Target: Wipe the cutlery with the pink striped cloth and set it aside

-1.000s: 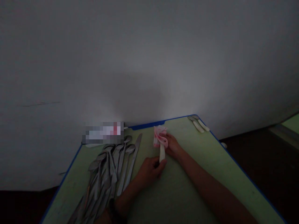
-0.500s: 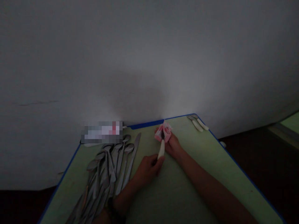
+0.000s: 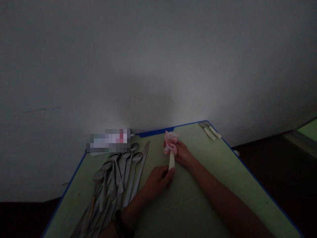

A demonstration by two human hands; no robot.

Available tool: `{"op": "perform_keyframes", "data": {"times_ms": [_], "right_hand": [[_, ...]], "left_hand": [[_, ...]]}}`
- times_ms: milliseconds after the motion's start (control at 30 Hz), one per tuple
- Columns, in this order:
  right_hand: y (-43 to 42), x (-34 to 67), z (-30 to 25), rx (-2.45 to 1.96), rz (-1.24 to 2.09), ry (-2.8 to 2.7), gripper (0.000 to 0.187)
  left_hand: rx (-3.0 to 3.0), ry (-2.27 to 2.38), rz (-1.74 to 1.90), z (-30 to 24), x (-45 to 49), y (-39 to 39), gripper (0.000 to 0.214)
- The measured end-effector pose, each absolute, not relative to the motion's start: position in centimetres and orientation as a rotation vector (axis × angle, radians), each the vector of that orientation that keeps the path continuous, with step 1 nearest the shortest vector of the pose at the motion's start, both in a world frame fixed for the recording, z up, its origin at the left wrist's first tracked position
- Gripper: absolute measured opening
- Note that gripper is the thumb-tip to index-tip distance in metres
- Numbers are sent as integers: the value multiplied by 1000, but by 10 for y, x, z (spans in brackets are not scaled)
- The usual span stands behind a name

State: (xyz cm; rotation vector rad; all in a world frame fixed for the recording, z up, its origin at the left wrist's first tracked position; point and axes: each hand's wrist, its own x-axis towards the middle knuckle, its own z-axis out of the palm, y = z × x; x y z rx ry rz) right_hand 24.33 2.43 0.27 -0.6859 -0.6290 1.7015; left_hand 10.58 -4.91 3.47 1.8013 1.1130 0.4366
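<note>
My left hand is closed round the lower end of a white-handled utensil that points away from me over the green table. My right hand grips a pink cloth wrapped round the utensil's far end, which the cloth hides. Both hands rest low on the table near its middle.
A pile of several metal spoons and a knife lies on the left of the table. Two white-handled utensils lie at the far right corner. A blurred-out object sits at the back left against the white wall. The room is dim.
The pink cloth in my right hand has shifted back and forth along the utensil's far end. My left hand has kept its hold on the handle.
</note>
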Motion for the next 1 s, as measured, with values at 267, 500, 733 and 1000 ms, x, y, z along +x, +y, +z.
{"op": "perform_keyframes", "data": {"times_ms": [267,500,733,1000], "right_hand": [[19,243,11,-681,1770,-648,20],[27,243,1,-664,1656,-507,24],[32,244,0,-586,1665,-442,14],[29,245,7,-550,1721,-433,11]], "left_hand": [[1745,1047,606,34,103,-48,31],[1660,1132,645,31,106,-45,34],[1723,1061,514,30,102,-44,41],[1808,856,530,36,99,-47,41]]}}
